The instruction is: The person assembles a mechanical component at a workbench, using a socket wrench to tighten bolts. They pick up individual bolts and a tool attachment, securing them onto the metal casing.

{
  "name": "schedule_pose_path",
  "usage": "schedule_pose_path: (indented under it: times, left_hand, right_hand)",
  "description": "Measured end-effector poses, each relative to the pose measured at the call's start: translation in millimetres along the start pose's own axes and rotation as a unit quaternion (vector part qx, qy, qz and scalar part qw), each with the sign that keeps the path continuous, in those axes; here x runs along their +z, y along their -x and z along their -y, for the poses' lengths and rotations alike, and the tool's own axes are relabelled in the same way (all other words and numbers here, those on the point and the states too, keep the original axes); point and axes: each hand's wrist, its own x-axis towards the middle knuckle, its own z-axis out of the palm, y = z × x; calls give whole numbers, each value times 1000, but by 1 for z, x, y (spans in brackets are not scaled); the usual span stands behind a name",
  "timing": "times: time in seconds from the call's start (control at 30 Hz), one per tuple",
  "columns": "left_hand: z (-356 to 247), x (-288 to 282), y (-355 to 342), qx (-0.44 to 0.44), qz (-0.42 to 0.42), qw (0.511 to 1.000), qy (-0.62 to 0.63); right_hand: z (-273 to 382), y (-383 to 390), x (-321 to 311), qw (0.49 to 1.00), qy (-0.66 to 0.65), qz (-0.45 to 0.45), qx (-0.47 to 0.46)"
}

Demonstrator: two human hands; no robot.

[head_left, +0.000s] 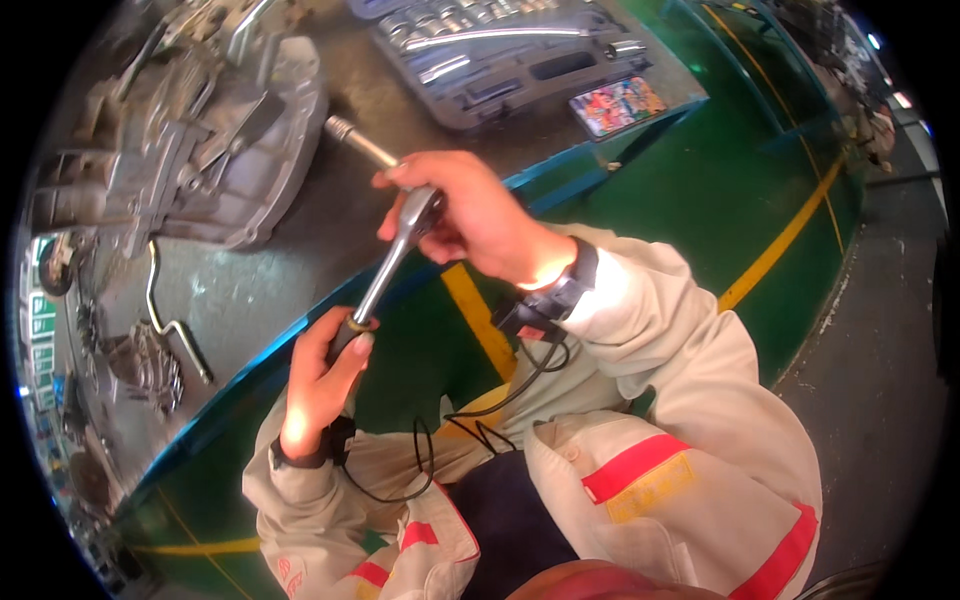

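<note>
On the tabletop [225, 295], back from its near edge, a metal casing [270, 175] stands nearest the tool's tip; a careless swing could knock the two together. Lower, a bent rod [160, 307] lies with one end close to the near edge, where a brushing sleeve might push it off.

The left fingers [348, 360] wrap the dark grip of the ratchet wrench [383, 272], which is in the air across the near edge. The right fingers [425, 168] curl around its head and the base of the extension bar [370, 150]. They hide the joint, so I cannot tell whether it is seated; if loose, the bar could drop.

The black cable [430, 470] looping between the wrists could snag. Toward the right corner sits the open socket case [480, 105], and beside it a phone [617, 107], likely to fall if bumped, being at the near edge.
</note>
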Motion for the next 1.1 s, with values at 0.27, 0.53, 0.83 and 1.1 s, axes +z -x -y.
schedule_pose_path:
  times: [0.27, 0.53, 0.83, 1.1]
  left_hand:
    - [-2, -2, 4, 19, 45, 998, 47]
    - [1, 8, 10, 116, -44, 990, -66]
    - [4, 4, 6, 160, -99, 975, -118]
    - [4, -4, 6, 189, -84, 956, -208]
  right_hand:
    - [3, 5, 8, 998, -22, 49, -21]
    - [13, 10, 13, 993, 25, 107, -34]
    - [13, 5, 16, 992, 3, 123, -28]
    - [5, 10, 17, 992, 51, 90, -75]
